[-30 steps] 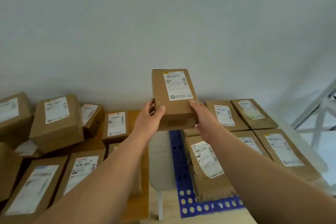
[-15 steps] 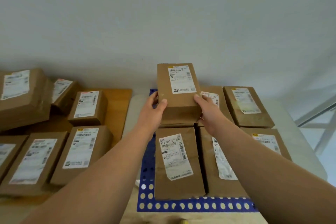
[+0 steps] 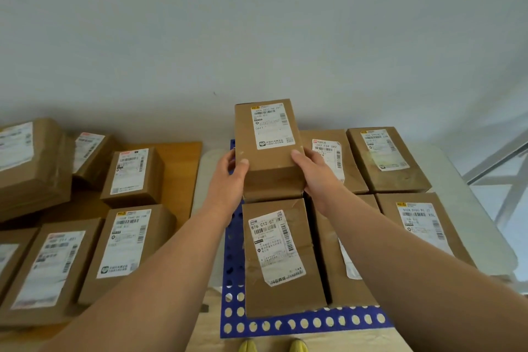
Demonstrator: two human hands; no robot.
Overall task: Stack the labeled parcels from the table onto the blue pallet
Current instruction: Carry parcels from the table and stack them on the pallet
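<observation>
Head view: both hands grip one labeled parcel [image 3: 267, 148] by its near end — left hand [image 3: 228, 177] with thumb on top and fingers curled round the left side, right hand [image 3: 315, 176] likewise on the right. Parcel sits over the far left of the blue pallet [image 3: 303, 323], behind the 876 C12 parcel [image 3: 281, 257], label up. More parcels on the wooden desk [image 3: 177, 166] at left.
</observation>
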